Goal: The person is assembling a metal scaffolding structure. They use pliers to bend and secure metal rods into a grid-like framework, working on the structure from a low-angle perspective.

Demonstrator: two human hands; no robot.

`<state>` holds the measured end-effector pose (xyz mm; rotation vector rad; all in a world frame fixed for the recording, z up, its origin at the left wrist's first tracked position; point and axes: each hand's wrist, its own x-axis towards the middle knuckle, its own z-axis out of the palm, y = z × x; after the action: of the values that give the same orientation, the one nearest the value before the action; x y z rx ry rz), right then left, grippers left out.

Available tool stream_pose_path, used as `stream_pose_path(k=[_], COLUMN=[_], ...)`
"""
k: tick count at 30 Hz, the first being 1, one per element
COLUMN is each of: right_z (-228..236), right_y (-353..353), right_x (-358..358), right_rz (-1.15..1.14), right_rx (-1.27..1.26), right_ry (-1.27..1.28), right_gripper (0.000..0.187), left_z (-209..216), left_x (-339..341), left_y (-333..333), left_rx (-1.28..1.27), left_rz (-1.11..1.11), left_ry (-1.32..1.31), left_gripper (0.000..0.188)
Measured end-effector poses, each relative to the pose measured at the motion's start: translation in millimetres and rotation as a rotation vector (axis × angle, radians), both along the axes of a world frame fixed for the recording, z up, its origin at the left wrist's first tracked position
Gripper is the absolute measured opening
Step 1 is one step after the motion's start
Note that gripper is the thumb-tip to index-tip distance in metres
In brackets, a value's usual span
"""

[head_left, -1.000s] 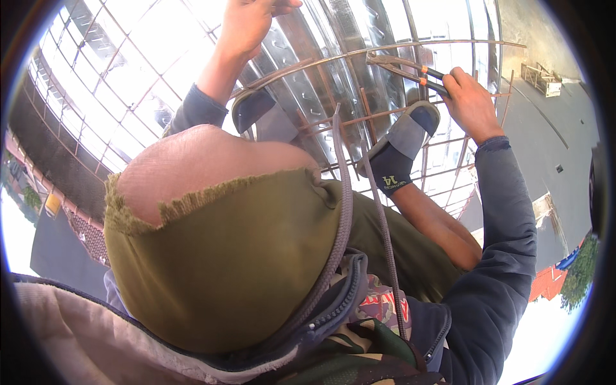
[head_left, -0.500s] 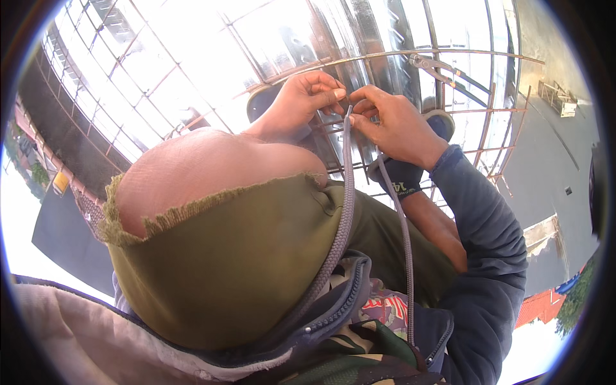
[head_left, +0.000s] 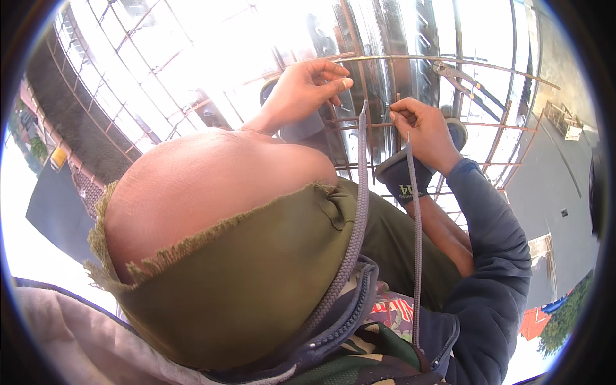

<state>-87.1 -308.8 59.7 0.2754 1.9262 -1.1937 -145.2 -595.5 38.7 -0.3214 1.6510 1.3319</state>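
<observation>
My left hand (head_left: pixel 314 86) is above the steel bars, fingers half curled. Its thumb and forefinger are a little apart, with nothing visible between them. To its right, my right hand (head_left: pixel 423 131) has thumb and fingertips pinched over the bars. A tiny thin bit shows at those fingertips, too small to name. Two grey braided cords hang from my jacket: a thick-looking one (head_left: pixel 360 186) between my hands and another (head_left: pixel 417 244) in front of my right wrist. Steel bars (head_left: pixel 462 126) cross in a grid beneath both hands.
Pliers (head_left: pixel 449 74) with long dark handles lie on the bars beyond my right hand. Shiny ribbed metal sheeting (head_left: pixel 372 38) lies under the grid. My bare knee (head_left: pixel 212 173) shows above torn olive trousers. Dark footwear (head_left: pixel 404 176) is below my right hand. A grey surface (head_left: pixel 545 192) lies at the right.
My hands were close together with fingertips nearly meeting; now they are apart. My right hand has moved right and slightly down. The view has shifted a little.
</observation>
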Motion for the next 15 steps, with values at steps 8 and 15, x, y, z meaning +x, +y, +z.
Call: stream_pose_path(k=[8, 15], right_z=[-13.7, -41.4], right_y=[-9.2, -38.2], right_x=[-26.5, -46.9], right_rz=[0.368, 0.376], right_rx=[0.319, 0.358], right_ry=[0.219, 0.403], right_gripper=[0.019, 0.018], left_z=[-31.4, -51.1], left_x=[-61.0, -65.9], left_y=[-27.4, -6.4], left_rx=[-0.465, -0.429], left_rz=[-0.688, -0.903], left_ry=[1.174, 1.343], left_gripper=[0.023, 0.031])
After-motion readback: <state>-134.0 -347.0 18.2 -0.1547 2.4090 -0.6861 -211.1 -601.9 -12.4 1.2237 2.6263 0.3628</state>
